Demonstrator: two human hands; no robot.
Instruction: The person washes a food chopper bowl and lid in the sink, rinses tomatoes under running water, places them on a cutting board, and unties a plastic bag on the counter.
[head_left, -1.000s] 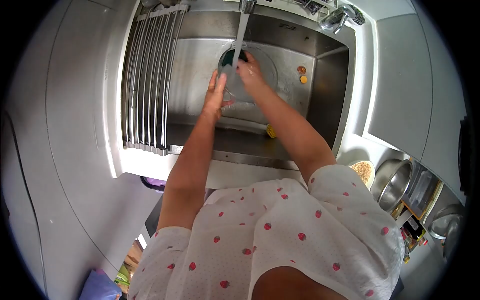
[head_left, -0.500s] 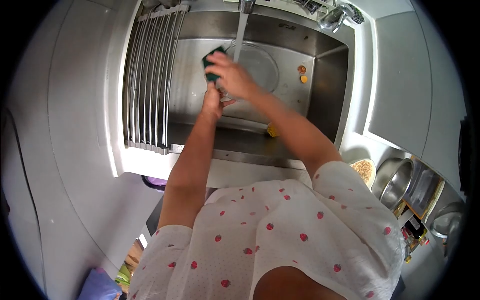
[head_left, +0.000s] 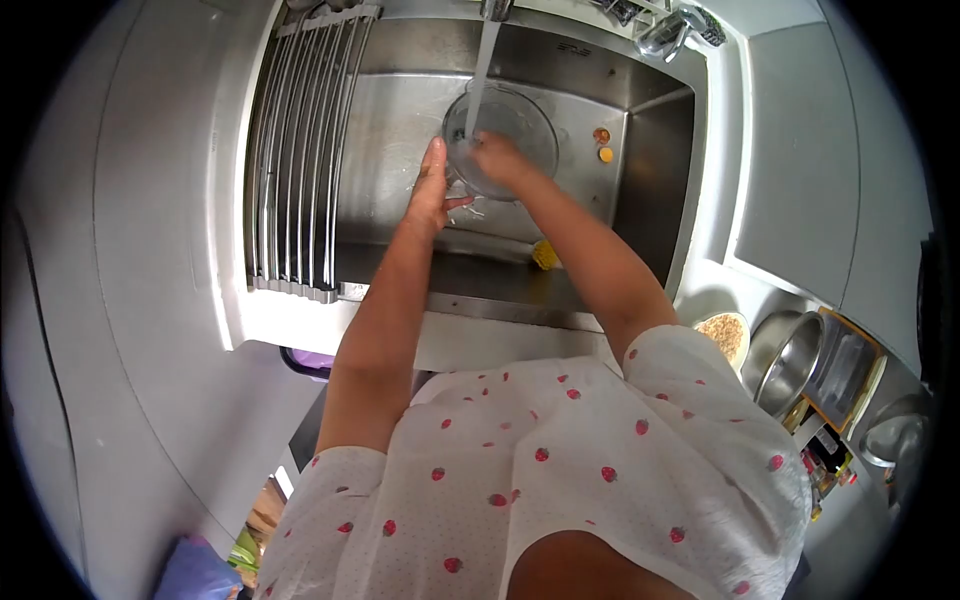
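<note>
A clear glass bowl (head_left: 540, 125) sits in the stainless steel sink (head_left: 390, 120), under water running from the tap (head_left: 497, 8). My left hand (head_left: 430, 190) holds the bowl at its left side, fingers up along the outer wall and one digit reaching under the near edge. Inside the bowl is my right hand (head_left: 497, 160), smeared by motion, its fingers curled down. A dark green patch by its fingertips is the scouring pad (head_left: 461, 134), mostly hidden by the water and glass.
A roll-up drying rack (head_left: 305, 160) covers the sink's left side. Small orange-brown scraps (head_left: 604, 154) lie on the sink floor at right. Something yellow (head_left: 544, 254) rests near the front wall. On the right counter stand a tub of grains (head_left: 724, 335) and a metal bowl (head_left: 785, 362).
My right hand has moved right and down from above my left hand into the bowl, taking the green pad with it. My left hand stays at the bowl's left side.
</note>
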